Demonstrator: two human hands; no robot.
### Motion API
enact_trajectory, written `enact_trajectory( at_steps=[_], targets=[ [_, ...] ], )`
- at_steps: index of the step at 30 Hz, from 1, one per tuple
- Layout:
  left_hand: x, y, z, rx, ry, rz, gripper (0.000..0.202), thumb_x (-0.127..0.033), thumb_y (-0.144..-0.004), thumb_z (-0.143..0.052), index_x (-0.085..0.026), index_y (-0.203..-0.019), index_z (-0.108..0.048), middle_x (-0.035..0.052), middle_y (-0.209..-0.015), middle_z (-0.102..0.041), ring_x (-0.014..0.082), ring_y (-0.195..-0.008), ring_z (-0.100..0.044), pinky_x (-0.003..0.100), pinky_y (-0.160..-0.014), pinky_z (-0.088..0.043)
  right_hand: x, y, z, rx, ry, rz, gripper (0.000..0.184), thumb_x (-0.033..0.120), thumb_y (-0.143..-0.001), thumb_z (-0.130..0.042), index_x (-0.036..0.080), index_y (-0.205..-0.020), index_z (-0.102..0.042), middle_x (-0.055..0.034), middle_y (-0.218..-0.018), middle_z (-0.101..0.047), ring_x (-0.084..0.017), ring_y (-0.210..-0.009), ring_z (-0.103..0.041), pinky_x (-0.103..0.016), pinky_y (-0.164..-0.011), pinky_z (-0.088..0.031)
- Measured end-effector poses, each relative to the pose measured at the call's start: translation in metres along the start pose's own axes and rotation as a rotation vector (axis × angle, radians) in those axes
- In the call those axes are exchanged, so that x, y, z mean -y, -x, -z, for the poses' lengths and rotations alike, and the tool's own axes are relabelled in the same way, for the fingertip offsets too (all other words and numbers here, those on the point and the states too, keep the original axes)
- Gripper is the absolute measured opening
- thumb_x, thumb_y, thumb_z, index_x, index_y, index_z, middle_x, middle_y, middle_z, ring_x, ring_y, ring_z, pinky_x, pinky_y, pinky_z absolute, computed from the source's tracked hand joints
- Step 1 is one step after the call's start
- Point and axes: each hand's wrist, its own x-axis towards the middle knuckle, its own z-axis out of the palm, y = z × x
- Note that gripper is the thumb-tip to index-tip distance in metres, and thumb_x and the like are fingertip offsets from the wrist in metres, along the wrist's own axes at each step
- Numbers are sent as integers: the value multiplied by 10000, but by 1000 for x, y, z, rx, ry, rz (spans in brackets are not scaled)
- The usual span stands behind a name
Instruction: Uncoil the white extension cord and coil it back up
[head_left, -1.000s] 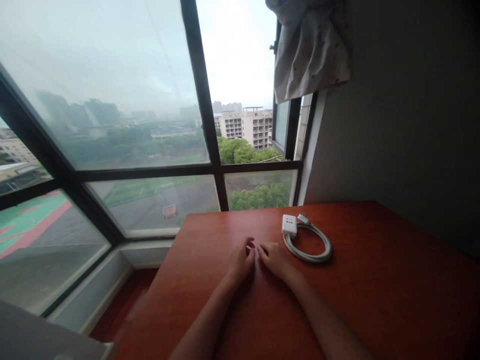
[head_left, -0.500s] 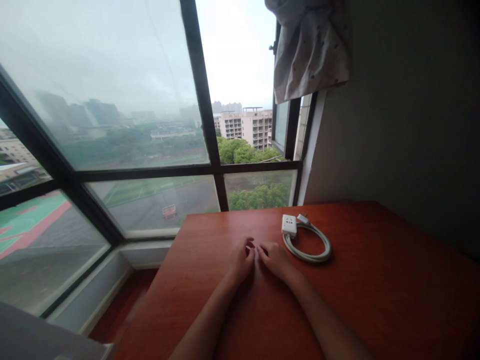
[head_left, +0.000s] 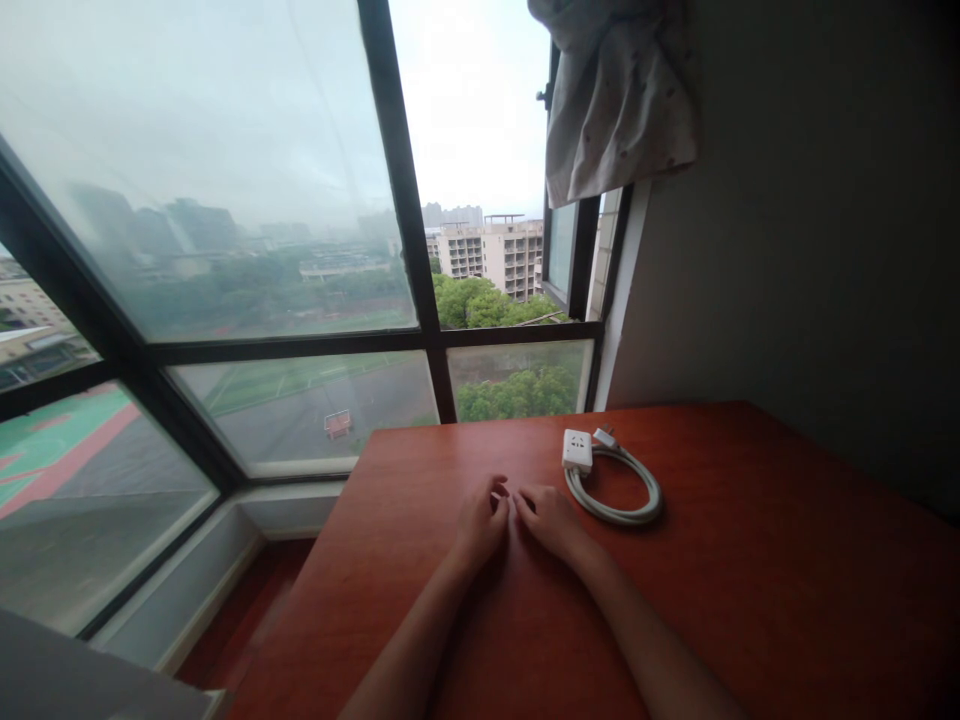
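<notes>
A person's left hand [head_left: 482, 522] and right hand [head_left: 550, 520] rest palm-down, side by side and touching, on a reddish-brown tabletop [head_left: 750, 610]. Both hands are empty, the fingers loosely curled. Just beyond the right hand, to its far right, lies a white power strip [head_left: 577, 450] with its cord [head_left: 616, 497] coiled in a loop beside it. A large window [head_left: 225, 200] runs along the left and far sides, and a bunched curtain [head_left: 619, 95] hangs at the upper right.

Left hand [head_left: 484, 522] and right hand [head_left: 551, 520] lie side by side on the table [head_left: 750, 600], fingertips meeting. Just right of them sits the coiled cable [head_left: 615, 495], the power strip [head_left: 577, 450] at its far-left edge. The window [head_left: 300, 250] is behind the table, and the wall [head_left: 787, 250] is on the right.
</notes>
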Motion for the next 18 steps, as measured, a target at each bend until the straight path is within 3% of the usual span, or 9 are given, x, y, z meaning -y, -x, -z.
enact_trajectory(
  at_steps=[18],
  targets=[
    [1,0,0,3,-1,-4,261,-161,-792,-506,-186,-1042,-577,35,-906,-663,148,-764,-613,285,-759,-475,0,-1,1,9,20,-6,326,310,-948,-380,192,-810,-650,-70,-852,-704,-159,-757,-603,-249,-642,-300]
  ],
)
